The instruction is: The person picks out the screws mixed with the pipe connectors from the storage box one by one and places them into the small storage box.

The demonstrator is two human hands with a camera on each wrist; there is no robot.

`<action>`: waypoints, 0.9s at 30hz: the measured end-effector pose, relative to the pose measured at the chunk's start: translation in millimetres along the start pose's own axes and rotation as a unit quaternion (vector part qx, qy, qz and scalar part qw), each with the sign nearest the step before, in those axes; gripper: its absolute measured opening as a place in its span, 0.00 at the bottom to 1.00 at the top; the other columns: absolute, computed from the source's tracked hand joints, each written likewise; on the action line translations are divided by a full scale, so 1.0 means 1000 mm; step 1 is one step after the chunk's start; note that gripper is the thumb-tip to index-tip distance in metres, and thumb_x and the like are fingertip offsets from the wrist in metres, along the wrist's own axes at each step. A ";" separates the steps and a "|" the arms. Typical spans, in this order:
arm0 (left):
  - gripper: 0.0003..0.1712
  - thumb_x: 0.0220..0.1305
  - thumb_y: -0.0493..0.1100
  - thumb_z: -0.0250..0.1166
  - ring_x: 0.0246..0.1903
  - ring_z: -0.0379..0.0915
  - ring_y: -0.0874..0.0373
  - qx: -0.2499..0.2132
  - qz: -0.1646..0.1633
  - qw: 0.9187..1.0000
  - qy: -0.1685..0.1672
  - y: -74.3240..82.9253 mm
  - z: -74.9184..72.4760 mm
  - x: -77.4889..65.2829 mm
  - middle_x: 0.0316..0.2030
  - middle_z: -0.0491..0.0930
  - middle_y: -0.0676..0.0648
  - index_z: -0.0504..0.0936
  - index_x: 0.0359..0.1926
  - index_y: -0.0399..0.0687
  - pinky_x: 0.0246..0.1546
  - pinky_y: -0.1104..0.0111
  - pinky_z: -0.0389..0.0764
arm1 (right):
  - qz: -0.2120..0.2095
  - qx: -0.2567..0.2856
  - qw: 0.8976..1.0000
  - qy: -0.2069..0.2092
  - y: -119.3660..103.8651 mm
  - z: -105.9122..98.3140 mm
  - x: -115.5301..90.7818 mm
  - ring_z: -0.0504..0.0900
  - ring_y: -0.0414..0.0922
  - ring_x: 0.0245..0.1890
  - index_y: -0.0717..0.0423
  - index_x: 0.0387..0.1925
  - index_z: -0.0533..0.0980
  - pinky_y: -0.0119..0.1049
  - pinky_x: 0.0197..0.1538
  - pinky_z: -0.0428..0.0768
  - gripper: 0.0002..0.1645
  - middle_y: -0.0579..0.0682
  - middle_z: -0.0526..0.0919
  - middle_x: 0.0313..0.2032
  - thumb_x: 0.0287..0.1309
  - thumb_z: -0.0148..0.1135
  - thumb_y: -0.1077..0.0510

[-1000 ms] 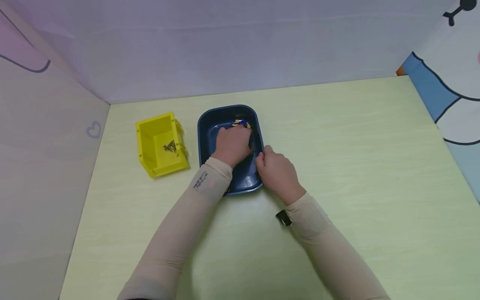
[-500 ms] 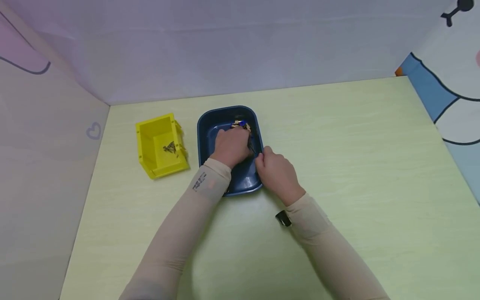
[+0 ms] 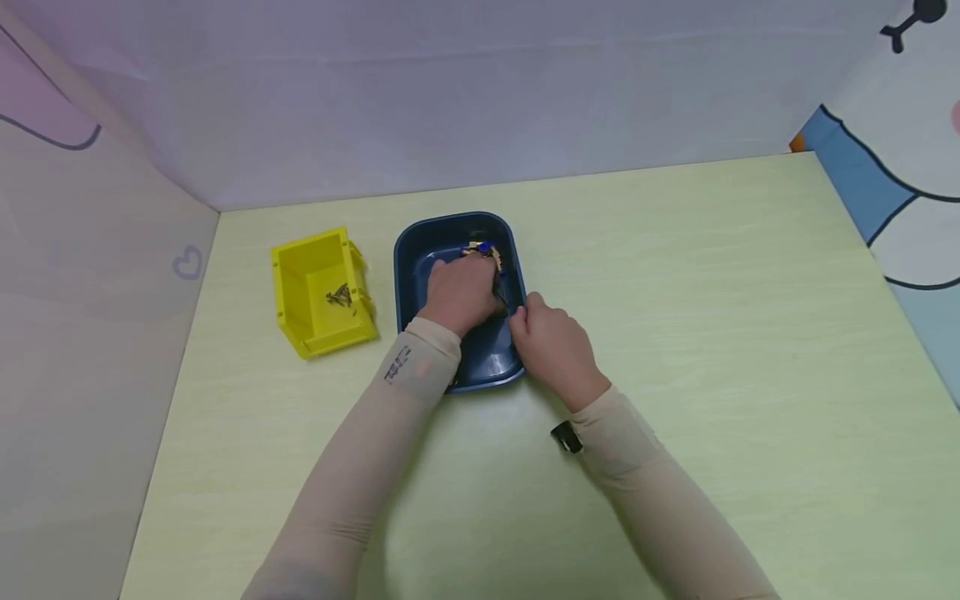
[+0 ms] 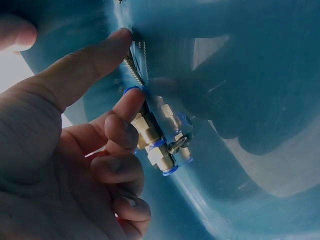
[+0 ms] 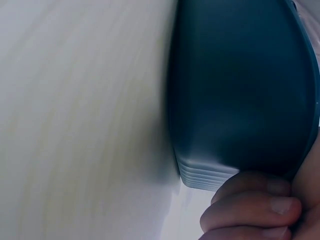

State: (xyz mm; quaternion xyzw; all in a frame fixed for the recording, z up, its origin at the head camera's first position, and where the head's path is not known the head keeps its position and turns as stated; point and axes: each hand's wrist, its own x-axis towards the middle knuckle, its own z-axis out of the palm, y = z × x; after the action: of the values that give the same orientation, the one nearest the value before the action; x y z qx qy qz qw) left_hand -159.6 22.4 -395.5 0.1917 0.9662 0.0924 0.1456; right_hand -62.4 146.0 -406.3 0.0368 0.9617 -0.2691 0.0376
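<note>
My left hand (image 3: 461, 292) reaches down into a dark blue plastic tray (image 3: 491, 350). In the left wrist view, a thin threaded screw (image 4: 133, 67) lies between the thumb tip and the index fingertip, with the other fingers curled. Close below those fingertips are brass pneumatic fittings with blue rings (image 4: 147, 130), mirrored in the glossy tray wall. My right hand (image 3: 553, 346) grips the tray's right rim; in the right wrist view its curled fingers (image 5: 255, 207) lie against the outer wall. From the head camera, the left fingertips are hidden behind the hand.
A yellow bin (image 3: 326, 333) stands left of the tray, holding a small heap of screws (image 3: 340, 296). Both sit on a pale wood-grain table (image 3: 697, 333). White printed walls rise behind and at the left. A small black device (image 3: 567, 437) sits at the right wrist.
The left hand has shifted very slightly toward the near left inside the tray. The right hand keeps its grip on the rim, and the tray and bin stay put.
</note>
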 end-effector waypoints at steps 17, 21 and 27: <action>0.23 0.56 0.64 0.71 0.34 0.72 0.54 -0.013 -0.013 1.000 -0.002 0.002 0.000 -0.002 0.37 0.83 0.50 0.84 0.38 0.50 0.45 0.55 0.67 | 0.004 0.002 1.000 -0.003 0.000 0.001 0.000 0.76 0.53 0.20 0.58 0.31 0.68 0.47 0.21 0.70 0.16 0.57 0.74 0.19 0.70 0.43 0.51; 0.18 0.59 0.60 0.70 0.33 0.73 0.55 -0.011 -0.009 1.000 -0.002 0.001 0.001 -0.001 0.33 0.82 0.51 0.82 0.29 0.52 0.46 0.54 0.67 | 0.006 0.002 1.000 -0.007 -0.001 0.001 0.000 0.75 0.52 0.19 0.58 0.32 0.67 0.45 0.21 0.69 0.16 0.57 0.74 0.20 0.70 0.43 0.51; 0.17 0.61 0.57 0.68 0.33 0.73 0.54 -0.019 -0.006 1.000 -0.008 0.001 0.001 0.000 0.31 0.81 0.51 0.79 0.24 0.52 0.47 0.54 0.68 | 0.005 0.000 1.000 -0.006 0.000 0.000 0.001 0.75 0.53 0.20 0.58 0.31 0.67 0.46 0.21 0.69 0.15 0.57 0.74 0.20 0.70 0.43 0.51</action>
State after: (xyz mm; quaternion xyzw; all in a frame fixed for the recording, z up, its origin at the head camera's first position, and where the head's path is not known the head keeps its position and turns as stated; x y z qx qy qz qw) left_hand -159.1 23.2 -396.7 0.1833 0.9642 0.1083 0.1577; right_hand -63.0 145.5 -406.4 0.0402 0.9612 -0.2692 0.0444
